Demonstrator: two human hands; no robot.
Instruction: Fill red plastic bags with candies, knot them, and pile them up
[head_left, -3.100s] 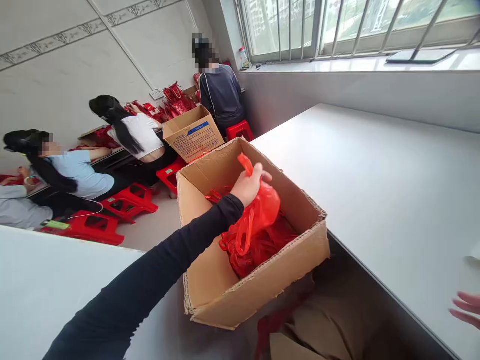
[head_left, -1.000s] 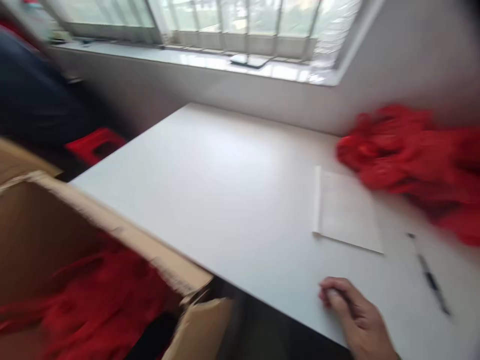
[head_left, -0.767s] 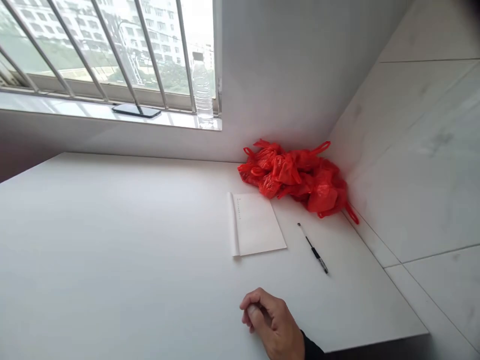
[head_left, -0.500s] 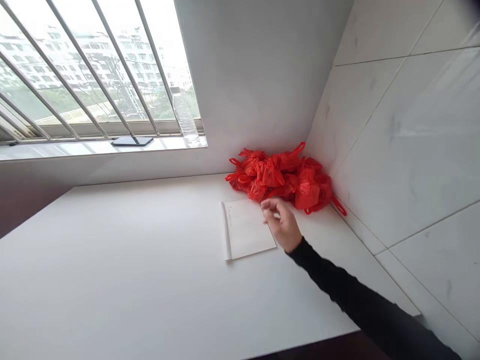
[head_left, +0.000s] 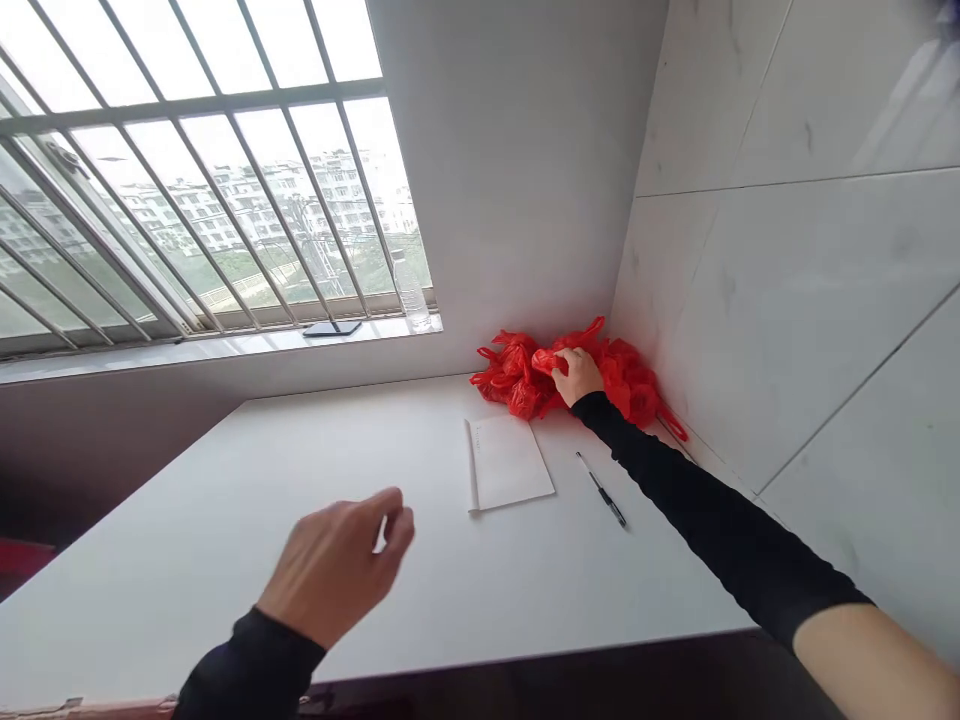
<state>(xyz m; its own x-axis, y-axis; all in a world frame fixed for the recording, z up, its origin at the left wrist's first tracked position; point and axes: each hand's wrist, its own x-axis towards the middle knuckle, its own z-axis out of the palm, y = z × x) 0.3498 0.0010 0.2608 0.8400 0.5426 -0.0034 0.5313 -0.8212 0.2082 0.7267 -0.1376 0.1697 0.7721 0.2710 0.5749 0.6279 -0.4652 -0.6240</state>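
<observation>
At the back right of the table, my right hand (head_left: 580, 376) is closed on a red plastic bag (head_left: 550, 360) in a heap of knotted red plastic bags (head_left: 517, 385). What the bags contain is hidden. My left hand (head_left: 345, 560) hangs over the front of the table, fingers loosely curled and thumb close to them, with nothing visible in it. An open notepad (head_left: 511, 465) with a few small marks on its page lies between the two hands, in front of the bags. To its right rests a black-and-clear pen (head_left: 602, 491).
A white table (head_left: 247, 520) fills the corner between a grey wall and a marbled tiled wall (head_left: 787, 300). On the ledge of the barred window stand a phone (head_left: 332, 328) and a clear plastic bottle (head_left: 410, 292).
My right hand has moved from above the notepad back to the bags and grasped one. My left hand has come into view, and the pen now shows on the table. The camera view has shifted.
</observation>
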